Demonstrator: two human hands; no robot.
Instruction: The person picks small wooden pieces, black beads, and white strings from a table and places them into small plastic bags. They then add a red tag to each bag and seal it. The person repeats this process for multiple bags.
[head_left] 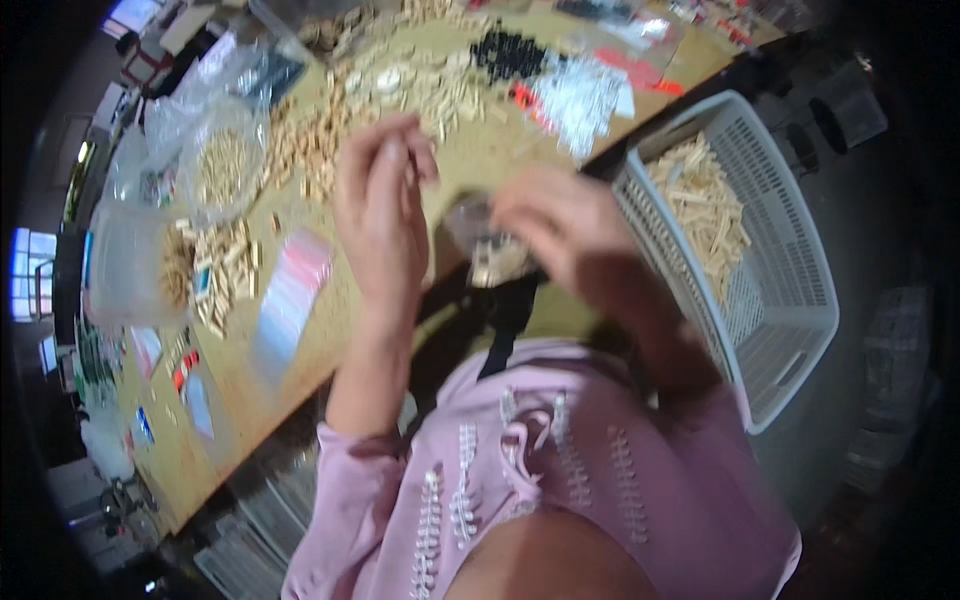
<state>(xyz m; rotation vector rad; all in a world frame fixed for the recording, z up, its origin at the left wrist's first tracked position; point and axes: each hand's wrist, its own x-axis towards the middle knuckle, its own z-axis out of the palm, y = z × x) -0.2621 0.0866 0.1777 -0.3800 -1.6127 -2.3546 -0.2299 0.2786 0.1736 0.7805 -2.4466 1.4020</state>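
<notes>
My right hand (565, 215), blurred by motion, pinches the rim of a small clear plastic bag (468, 222) close to my body. Pale wooden pieces (497, 262) lie in the bag's lower part. To the left, my left hand (383, 195) is raised over the table with loosely bent fingers, apart from the bag; nothing shows in it. Just beyond its fingers, small tan wooden blocks (318, 142) are spread out. Beside the left forearm is a stack of flat clear bags with a pinkish end (292, 292).
At my right stands a grey plastic basket (790, 250) holding wooden strips (700, 205). Black pieces (508, 55) and white plastic pieces (585, 105) lie at the table's far side. A clear tub (125, 265) and a bag of wooden sticks (225, 165) sit left.
</notes>
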